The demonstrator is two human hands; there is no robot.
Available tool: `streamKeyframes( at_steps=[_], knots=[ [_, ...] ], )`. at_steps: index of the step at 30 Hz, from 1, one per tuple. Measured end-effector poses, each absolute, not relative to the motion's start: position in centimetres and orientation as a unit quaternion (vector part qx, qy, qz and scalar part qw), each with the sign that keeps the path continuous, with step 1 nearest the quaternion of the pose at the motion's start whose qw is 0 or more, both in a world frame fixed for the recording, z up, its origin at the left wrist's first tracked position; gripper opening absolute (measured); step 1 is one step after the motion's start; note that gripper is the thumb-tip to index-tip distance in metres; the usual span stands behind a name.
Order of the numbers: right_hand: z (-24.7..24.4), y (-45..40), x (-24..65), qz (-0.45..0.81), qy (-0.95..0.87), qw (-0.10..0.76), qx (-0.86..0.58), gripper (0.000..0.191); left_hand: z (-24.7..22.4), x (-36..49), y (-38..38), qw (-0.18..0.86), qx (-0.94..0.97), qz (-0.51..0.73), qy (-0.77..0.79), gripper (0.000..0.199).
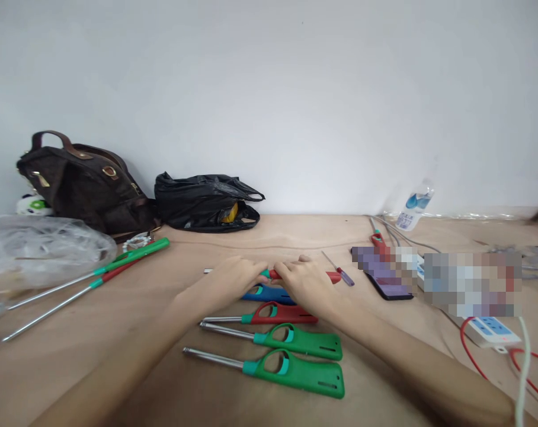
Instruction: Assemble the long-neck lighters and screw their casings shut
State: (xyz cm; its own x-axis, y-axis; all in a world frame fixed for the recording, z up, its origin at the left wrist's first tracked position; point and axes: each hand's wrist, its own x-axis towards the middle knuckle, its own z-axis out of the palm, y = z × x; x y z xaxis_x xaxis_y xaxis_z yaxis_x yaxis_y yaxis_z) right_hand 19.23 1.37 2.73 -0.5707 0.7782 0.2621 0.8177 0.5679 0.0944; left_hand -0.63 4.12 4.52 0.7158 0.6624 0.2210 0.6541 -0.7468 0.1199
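Both my hands are on a red long-necked gas lighter [334,277], which lies crosswise at the far end of a row of lighters. My left hand [242,276] is closed round its neck end by the teal collar. Wrapped over its red handle is my right hand [302,279]; the fingers hide much of it. Closer to me lie a blue lighter [269,293], another red lighter [291,313] and two green lighters [313,343], metal necks pointing left. My right forearm partly covers the blue and red ones. A small screwdriver [344,276] rests right of my right hand.
Two longer lighters [135,255] lie at left beside a clear plastic bag [51,246]. A dark handbag [86,184] and black plastic bag [198,198] stand by the wall. At right are a phone [384,279], power strip [493,331], cables and a bottle [415,204].
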Motion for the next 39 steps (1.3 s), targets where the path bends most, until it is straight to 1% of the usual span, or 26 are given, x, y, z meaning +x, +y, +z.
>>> streamKeyframes(
  at_steps=[4, 7, 11, 19, 22, 26, 29, 32, 33, 35, 36, 37, 39],
  knots=[
    [2.9, 0.7, 18.9, -0.132, -0.882, 0.103, -0.440, 0.014, 3.9, -0.4, 4.0, 0.004, 0.930, 0.071, 0.361, 0.012],
    [3.1, 0.6, 18.9, -0.148, -0.886, 0.096, -0.428, 0.013, 4.4, -0.4, 3.8, -0.005, 0.933, 0.070, 0.354, 0.011],
    [3.2, 0.5, 18.8, -0.169, -0.884, 0.078, -0.428, 0.012, 5.4, 0.0, 3.2, -0.053, 0.936, 0.069, 0.342, 0.010],
    [3.2, 0.3, 19.0, -0.176, -0.874, 0.087, -0.444, 0.010, 5.1, 0.1, 3.0, -0.147, 0.948, 0.137, 0.246, 0.015],
    [3.1, 0.4, 18.8, -0.163, -0.875, 0.091, -0.446, 0.011, 5.0, 0.3, 3.0, -0.160, 0.948, 0.149, 0.232, 0.014],
    [3.6, 1.0, 19.2, -0.112, -0.876, 0.110, -0.456, 0.018, 5.4, 0.0, 3.8, -0.120, 0.949, 0.164, 0.242, 0.013],
    [3.9, 2.0, 20.9, -0.049, -0.871, 0.129, -0.471, 0.024, 5.6, -1.4, 5.3, -0.114, 0.937, 0.156, 0.290, 0.013],
    [3.3, 3.0, 23.0, -0.010, -0.860, 0.131, -0.494, 0.019, 5.1, -2.3, 6.5, -0.122, 0.914, 0.146, 0.359, 0.009],
    [2.9, 3.2, 23.5, -0.012, -0.857, 0.123, -0.500, 0.020, 4.7, -2.1, 6.7, -0.109, 0.919, 0.149, 0.348, 0.011],
    [1.7, 3.4, 23.7, -0.035, -0.857, 0.100, -0.505, 0.018, 3.5, -1.0, 6.6, -0.071, 0.933, 0.164, 0.311, 0.025],
    [1.1, 3.5, 23.6, -0.047, -0.861, 0.091, -0.499, 0.016, 2.8, -0.1, 6.5, -0.042, 0.938, 0.162, 0.303, 0.029],
    [0.5, 3.5, 23.3, -0.055, -0.867, 0.085, -0.489, 0.015, 2.1, 0.9, 6.3, -0.014, 0.941, 0.163, 0.296, 0.030],
    [-0.4, 3.6, 22.6, -0.068, -0.873, 0.087, -0.474, 0.013, 0.8, 2.8, 6.2, 0.028, 0.940, 0.166, 0.298, 0.025]
  ],
)
